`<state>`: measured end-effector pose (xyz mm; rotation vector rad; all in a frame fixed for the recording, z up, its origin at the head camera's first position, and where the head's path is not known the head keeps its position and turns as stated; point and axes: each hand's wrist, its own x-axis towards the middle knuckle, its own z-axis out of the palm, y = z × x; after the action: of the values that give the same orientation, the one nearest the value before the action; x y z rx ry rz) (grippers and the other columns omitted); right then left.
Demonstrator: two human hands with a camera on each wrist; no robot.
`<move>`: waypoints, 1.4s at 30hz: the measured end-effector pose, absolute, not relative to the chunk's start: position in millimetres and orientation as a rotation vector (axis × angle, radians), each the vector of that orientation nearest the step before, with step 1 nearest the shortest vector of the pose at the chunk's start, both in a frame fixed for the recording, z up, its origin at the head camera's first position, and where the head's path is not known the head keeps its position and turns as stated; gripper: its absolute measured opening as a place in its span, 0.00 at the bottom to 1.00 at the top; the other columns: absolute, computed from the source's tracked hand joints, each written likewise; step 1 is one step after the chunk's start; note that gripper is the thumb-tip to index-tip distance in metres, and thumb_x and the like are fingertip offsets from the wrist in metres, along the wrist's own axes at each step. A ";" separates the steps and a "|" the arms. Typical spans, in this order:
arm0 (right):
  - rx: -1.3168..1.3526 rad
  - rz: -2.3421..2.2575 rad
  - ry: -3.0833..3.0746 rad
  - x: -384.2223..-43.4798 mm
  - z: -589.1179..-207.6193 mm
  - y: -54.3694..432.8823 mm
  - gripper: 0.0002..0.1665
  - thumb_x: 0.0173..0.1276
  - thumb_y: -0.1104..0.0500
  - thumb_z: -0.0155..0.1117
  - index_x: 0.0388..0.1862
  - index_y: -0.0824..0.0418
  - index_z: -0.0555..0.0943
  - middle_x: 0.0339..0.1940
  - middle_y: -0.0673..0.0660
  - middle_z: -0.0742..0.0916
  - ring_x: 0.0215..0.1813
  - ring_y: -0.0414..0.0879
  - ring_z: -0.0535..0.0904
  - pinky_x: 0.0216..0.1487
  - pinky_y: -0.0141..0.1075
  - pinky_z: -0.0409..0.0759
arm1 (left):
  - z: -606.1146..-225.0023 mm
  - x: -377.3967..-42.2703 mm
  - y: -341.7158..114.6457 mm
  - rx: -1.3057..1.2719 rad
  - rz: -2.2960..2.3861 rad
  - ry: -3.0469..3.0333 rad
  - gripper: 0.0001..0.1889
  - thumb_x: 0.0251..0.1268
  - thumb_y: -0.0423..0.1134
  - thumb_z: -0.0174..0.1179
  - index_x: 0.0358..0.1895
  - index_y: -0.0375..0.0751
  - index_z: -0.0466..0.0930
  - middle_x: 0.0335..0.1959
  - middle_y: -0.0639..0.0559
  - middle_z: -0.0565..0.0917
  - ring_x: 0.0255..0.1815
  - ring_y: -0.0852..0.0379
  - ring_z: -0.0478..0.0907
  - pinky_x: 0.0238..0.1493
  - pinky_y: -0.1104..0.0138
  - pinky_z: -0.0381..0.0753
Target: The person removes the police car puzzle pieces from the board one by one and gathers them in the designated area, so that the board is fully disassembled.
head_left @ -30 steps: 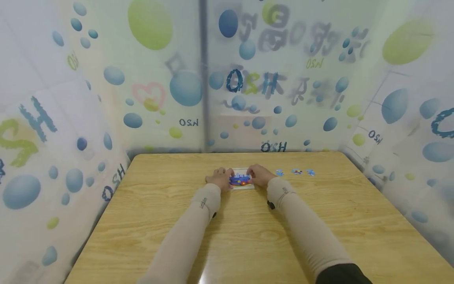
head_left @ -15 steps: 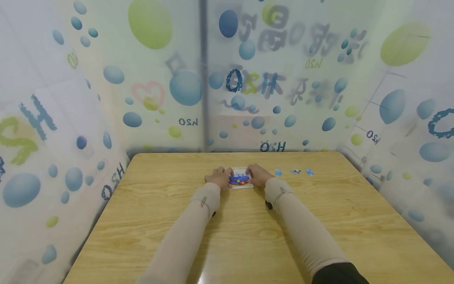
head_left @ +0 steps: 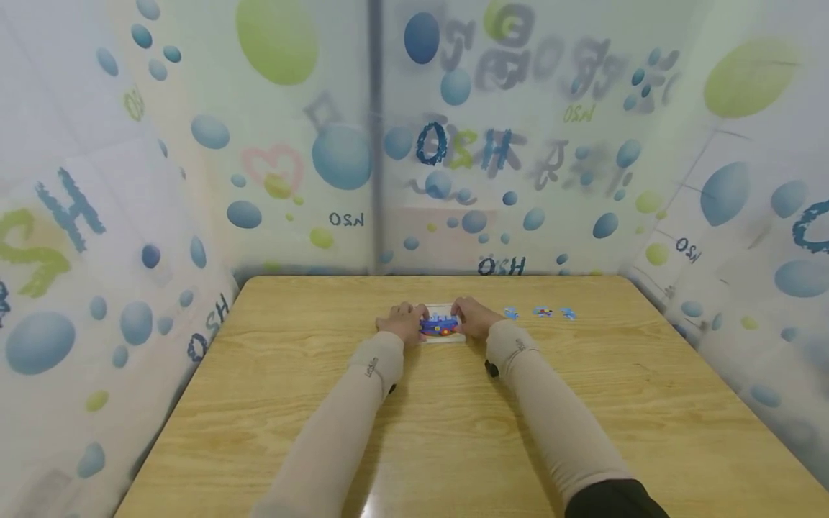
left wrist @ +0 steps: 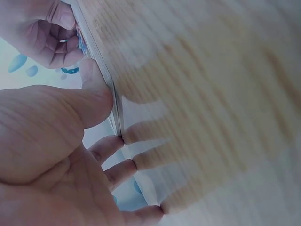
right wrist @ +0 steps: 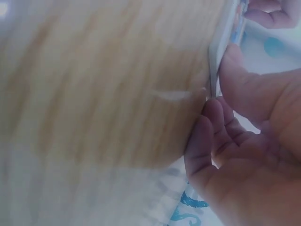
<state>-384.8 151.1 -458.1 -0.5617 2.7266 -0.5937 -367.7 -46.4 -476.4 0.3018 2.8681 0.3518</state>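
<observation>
Holding the puzzle board (head_left: pixel 443 340) by its left and right ends seems to be the step in hand; the board is on the wooden table (head_left: pixel 447 424), toward the far edge, between the two hands, with a blue ship picture (head_left: pixel 439 327) facing up. The left hand (head_left: pixel 399 322) grips the left end, thumb at the near side and a finger at the far side, while some other fingers touch the table just beside it; the right hand (head_left: pixel 476 318) grips the right end in a similar way, its thumb against the board edge; the hands are apart from each other, with the board between them.

To do this well, I would advise light and equal pressure from both sides; if one hand pushes more strongly, the board may turn or slide on the wood; the thumbs should press the rim rather than the picture. A flat base is also important; whether one edge is slightly raised, I cannot tell. Three loose puzzle pieces (head_left: pixel 542 311) lie to the right of the right hand, apart from the board; the right sleeve (head_left: pixel 550 410) should move carefully, so as not to brush them.
</observation>
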 end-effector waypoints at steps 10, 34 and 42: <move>-0.631 -0.799 2.626 -387.2 -462.5 166.7 0.17 0.75 0.62 0.63 0.58 0.67 0.73 0.53 0.63 0.76 0.55 0.55 0.72 0.60 0.49 0.75 | -475.3 -366.5 -45.7 0.310 0.350 2.876 0.23 0.70 0.49 0.64 0.65 0.63 0.69 0.69 0.47 0.68 0.71 0.43 0.64 0.63 0.33 0.68; -0.541 -0.980 2.586 -384.4 -465.6 170.0 0.20 0.75 0.63 0.63 0.61 0.68 0.71 0.53 0.63 0.76 0.54 0.55 0.72 0.60 0.49 0.74 | -470.3 -363.9 -44.8 0.331 0.360 2.863 0.23 0.72 0.50 0.63 0.66 0.62 0.68 0.71 0.46 0.67 0.72 0.43 0.63 0.66 0.31 0.63; -0.525 -0.999 2.604 -386.4 -467.5 167.1 0.18 0.74 0.67 0.60 0.60 0.71 0.75 0.51 0.64 0.80 0.53 0.56 0.76 0.59 0.49 0.76 | -472.3 -364.1 -45.8 0.328 0.310 2.866 0.29 0.73 0.51 0.61 0.72 0.66 0.61 0.72 0.45 0.65 0.74 0.43 0.61 0.65 0.30 0.63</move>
<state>-386.4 167.1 -467.5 -0.5246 2.6044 -0.9993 -364.1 -45.8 -472.3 0.3283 2.8661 0.3097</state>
